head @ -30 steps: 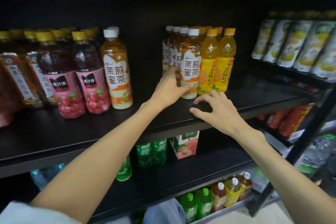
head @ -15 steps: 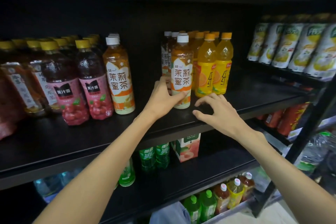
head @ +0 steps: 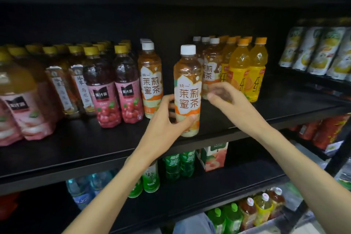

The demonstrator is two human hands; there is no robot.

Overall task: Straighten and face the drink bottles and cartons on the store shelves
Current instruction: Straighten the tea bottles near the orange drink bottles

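Head view: your left hand (head: 167,119) grips the jasmine tea bottle (head: 188,91) low on its label, thumb across the front, fingers wrapped behind. Bottle stands upright at the shelf's front edge (head: 218,137), label facing you. Left of that hand, a bare strip of shelf runs along the front, w/ another jasmine tea bottle (head: 151,80) and the cherry drink bottles (head: 115,89) set further back. Your right hand (head: 229,100) hovers just right of the held bottle, fingers loosely spread, holding nothing; it's blurred. Behind it stand the white-cap tea row (head: 210,68) and orange drink bottles (head: 247,70), w/ open shelf to their right.
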